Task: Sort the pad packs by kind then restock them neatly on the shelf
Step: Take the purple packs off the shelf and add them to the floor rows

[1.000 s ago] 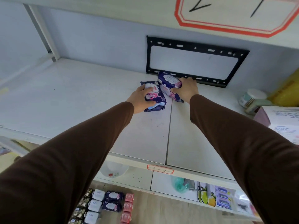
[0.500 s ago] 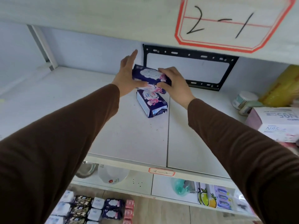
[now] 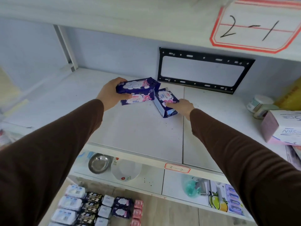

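Observation:
Two dark purple pad packs with pink and white print are on the white shelf (image 3: pixel 138 132), near its back. My left hand (image 3: pixel 110 92) grips one purple pack (image 3: pixel 138 91) by its left end and holds it slightly above the shelf. The other purple pack (image 3: pixel 165 103) lies tilted on the shelf just to the right, and my right hand (image 3: pixel 181 106) holds it from the right side, thumb on top. On the floor below lie rows of sorted packs (image 3: pixel 97 207): white, black, purple and pink.
A black metal bracket (image 3: pixel 203 70) is fixed to the back wall. At the right stand a white jar (image 3: pixel 259 103), a yellow item (image 3: pixel 291 95) and an N95 mask box (image 3: pixel 283 128). The lower shelf holds a steel bowl (image 3: pixel 99 163), a white bowl (image 3: pixel 126 171) and packaged goods.
Both hands held one pack above the other. Now my left hand has carried that pack left, and my right hand has dropped onto the pack lying on the shelf.

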Available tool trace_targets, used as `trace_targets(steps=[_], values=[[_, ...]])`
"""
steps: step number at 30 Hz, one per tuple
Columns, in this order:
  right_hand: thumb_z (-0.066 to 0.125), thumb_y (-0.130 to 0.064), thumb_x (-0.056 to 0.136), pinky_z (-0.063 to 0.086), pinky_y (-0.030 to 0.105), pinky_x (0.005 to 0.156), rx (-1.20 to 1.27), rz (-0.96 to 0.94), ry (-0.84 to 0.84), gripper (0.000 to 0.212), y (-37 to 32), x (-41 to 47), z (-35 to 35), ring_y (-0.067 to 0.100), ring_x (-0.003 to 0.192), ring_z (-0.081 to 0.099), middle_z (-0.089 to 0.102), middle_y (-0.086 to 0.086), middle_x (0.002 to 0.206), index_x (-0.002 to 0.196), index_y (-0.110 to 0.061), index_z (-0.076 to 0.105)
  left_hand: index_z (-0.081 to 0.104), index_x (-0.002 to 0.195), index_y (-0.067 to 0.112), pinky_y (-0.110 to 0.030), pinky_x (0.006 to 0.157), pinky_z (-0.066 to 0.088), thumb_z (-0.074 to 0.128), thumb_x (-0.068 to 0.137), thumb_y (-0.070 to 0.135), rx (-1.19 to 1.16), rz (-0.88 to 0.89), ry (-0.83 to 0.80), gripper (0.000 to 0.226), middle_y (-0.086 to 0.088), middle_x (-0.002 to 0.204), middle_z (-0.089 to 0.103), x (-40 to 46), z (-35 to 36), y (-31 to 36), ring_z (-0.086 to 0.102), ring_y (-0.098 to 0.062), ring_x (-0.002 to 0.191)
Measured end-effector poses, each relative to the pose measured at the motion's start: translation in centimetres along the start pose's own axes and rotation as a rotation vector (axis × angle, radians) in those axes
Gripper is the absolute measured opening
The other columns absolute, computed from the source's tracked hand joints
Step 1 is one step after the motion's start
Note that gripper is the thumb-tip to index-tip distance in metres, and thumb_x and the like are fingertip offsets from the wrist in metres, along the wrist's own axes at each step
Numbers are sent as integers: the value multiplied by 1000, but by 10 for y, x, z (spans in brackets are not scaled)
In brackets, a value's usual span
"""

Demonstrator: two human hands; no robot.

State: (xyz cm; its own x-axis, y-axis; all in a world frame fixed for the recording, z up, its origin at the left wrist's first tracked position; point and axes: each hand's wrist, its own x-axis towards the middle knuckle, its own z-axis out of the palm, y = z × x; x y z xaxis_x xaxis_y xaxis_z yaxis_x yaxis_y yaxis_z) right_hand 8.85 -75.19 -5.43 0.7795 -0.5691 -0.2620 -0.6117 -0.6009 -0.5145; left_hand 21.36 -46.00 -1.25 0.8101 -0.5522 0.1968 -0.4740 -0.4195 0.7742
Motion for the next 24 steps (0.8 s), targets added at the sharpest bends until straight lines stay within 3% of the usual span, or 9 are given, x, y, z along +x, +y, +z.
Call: trace_targets(steps=[2, 3, 6, 8, 14, 18, 21, 24], values=[[71, -83, 42, 56, 43, 91, 172, -21, 6, 103, -1, -4, 8, 25, 101, 65, 65, 6, 117, 119, -18, 52, 57, 121, 26, -29, 84, 56, 84, 78, 30, -13, -13, 3, 51, 6, 118, 65, -10, -8, -8, 64, -16, 102], [77, -77, 42, 58, 43, 87, 217, -50, 21, 100, -3, -8, 11, 24, 97, 66, 65, 5, 114, 119, -20, 47, 56, 121, 27, -27, 82, 55, 83, 79, 30, -14, -16, 1, 50, 7, 117, 65, -15, -12, -11, 63, -15, 101], [89, -47, 60, 60, 44, 81, 283, -150, 41, 78, -22, -35, 24, 26, 90, 69, 66, 5, 110, 112, -24, 37, 55, 122, 26, -24, 78, 53, 82, 80, 32, -27, -28, -15, 50, 8, 116, 64, -30, -25, -21, 63, -15, 102], [87, -33, 70, 61, 46, 79, 298, -190, 58, 65, -34, -47, 36, 28, 88, 71, 65, 7, 112, 108, -27, 34, 55, 121, 25, -23, 76, 53, 82, 81, 33, -24, -37, -29, 49, 9, 116, 62, -41, -36, -28, 62, -15, 102], [70, -26, 89, 63, 44, 74, 450, -166, 210, 39, -57, -98, 77, 26, 91, 71, 60, 10, 121, 104, -34, 35, 53, 123, 26, -16, 70, 50, 80, 82, 32, -54, -22, -115, 50, 10, 117, 61, -81, -80, -60, 61, -12, 102], [65, -18, 94, 60, 26, 67, 568, -146, 258, 37, -80, -162, 107, 20, 100, 66, 54, 4, 123, 115, -24, 35, 52, 125, 27, -12, 70, 50, 79, 83, 30, -100, 16, -190, 49, 14, 115, 60, -117, -110, -79, 61, -7, 99], [61, -13, 96, 60, 27, 74, 617, -163, 301, 36, -100, -214, 130, 19, 105, 64, 53, 2, 122, 120, -18, 35, 54, 121, 28, -7, 66, 49, 81, 82, 25, -159, 40, -236, 47, 21, 108, 61, -150, -132, -91, 62, 5, 92], [60, -13, 96, 60, 27, 76, 636, -178, 346, 35, -109, -264, 155, 15, 105, 64, 56, 2, 125, 121, -19, 37, 58, 122, 26, -12, 73, 51, 84, 78, 25, -196, 45, -270, 51, 13, 113, 65, -182, -149, -106, 64, 4, 94]])
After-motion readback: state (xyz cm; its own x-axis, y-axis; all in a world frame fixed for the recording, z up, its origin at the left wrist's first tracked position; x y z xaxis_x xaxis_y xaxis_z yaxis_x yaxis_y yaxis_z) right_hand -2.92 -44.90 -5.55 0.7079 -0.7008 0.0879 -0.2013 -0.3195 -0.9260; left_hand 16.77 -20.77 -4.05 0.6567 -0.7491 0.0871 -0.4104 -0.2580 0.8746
